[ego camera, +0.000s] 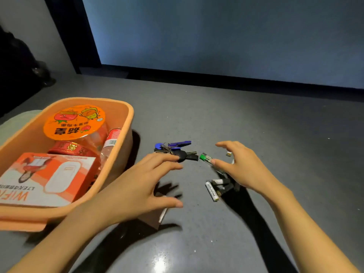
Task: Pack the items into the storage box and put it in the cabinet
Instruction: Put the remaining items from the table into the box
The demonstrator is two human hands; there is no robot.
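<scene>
An orange storage box (126,123) stands at the left on the grey counter (256,125). It holds an instant-noodle cup (74,123), a red tin (72,148), a bottle (110,144) and an orange-and-white carton (49,180). A bunch of keys (175,149) lies to the right of the box. My left hand (141,184) hovers open with its fingertips at the keys. My right hand (240,166) is spread open over several loose batteries (215,187), its thumb touching a green battery (205,158). A brown flat item (155,217) lies partly under my left hand.
A large dark screen (216,32) stands upright along the back of the counter. Dark objects (19,62) sit at the far left behind the box. A pale surface (11,125) shows left of the box.
</scene>
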